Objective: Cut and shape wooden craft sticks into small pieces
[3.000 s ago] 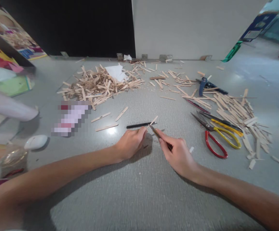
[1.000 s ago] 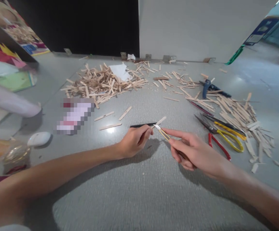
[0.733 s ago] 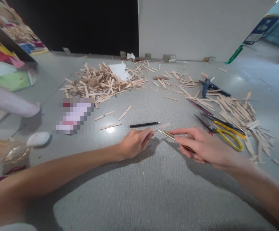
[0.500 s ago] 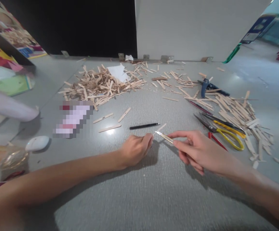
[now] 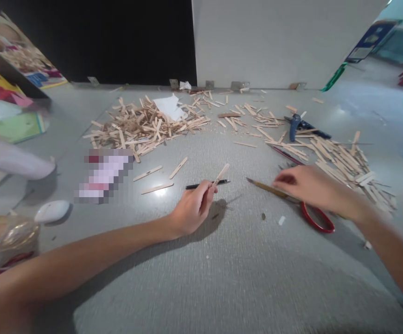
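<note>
My left hand [image 5: 192, 206] pinches a wooden craft stick [image 5: 221, 173], whose rounded end points up and away over a black pen [image 5: 192, 186]. Off to the right, my right hand [image 5: 316, 190] is closed over a pair of red-handled scissors [image 5: 317, 222]. Their narrow blades stick out leftward from under its fingers, and one red loop shows below the palm. The craft knife cannot be made out. Three loose craft sticks [image 5: 157, 188] lie left of the pen.
A heap of craft sticks [image 5: 128, 125] with white paper [image 5: 169, 107] lies at the back left. More sticks [image 5: 340, 160] and blue-handled pliers [image 5: 295, 126] are at the right. A white mouse [image 5: 52, 211] sits at the left. A black and white panel [image 5: 257, 41] stands behind.
My right hand has moved right, away from my left, and from the craft knife to the red-handled scissors, which have shifted. My left hand has turned its stick upward.
</note>
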A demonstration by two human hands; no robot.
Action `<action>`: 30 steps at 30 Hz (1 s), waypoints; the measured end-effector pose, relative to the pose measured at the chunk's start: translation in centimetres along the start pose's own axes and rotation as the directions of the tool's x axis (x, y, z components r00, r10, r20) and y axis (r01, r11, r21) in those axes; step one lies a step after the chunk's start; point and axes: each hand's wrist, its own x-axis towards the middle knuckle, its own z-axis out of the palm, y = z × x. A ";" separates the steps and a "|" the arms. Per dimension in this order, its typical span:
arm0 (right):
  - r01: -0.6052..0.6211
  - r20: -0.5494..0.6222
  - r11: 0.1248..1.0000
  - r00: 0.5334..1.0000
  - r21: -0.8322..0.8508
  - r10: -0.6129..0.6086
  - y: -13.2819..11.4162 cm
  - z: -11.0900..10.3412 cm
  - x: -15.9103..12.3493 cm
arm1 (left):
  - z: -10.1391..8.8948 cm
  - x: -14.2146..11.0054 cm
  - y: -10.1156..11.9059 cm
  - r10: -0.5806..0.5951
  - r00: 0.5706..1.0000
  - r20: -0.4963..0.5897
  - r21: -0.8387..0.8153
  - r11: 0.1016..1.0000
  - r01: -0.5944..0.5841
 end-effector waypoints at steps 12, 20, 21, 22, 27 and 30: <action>-0.036 -0.410 0.999 0.911 0.002 0.033 6.6 0.8 4.3 | -0.1 0.1 0.5 -0.050 0.999 -0.020 -0.103 0.993 0.048; -0.023 -0.256 0.890 0.954 0.456 0.155 -4.1 1.8 -0.6 | -0.2 0.2 0.7 -0.113 0.993 -0.043 -0.118 0.987 0.108; -0.046 -0.155 0.844 0.976 0.535 0.151 -5.8 2.1 -1.7 | -0.1 0.1 0.6 -0.118 0.992 -0.047 -0.116 0.987 0.112; -0.056 -0.113 0.814 0.983 0.578 0.148 -7.2 2.6 -2.7 | -0.1 0.1 0.6 -0.120 0.992 -0.049 -0.113 0.987 0.114; -0.049 0.006 0.791 0.998 0.610 0.056 -10.1 4.6 -5.7 | 0.0 -0.1 0.4 -0.114 0.992 -0.048 -0.077 0.991 0.110; 0.003 -0.027 0.809 1.000 0.588 0.015 -10.0 4.9 -6.1 | 0.1 -0.1 0.4 -0.107 0.992 -0.060 -0.056 0.993 0.104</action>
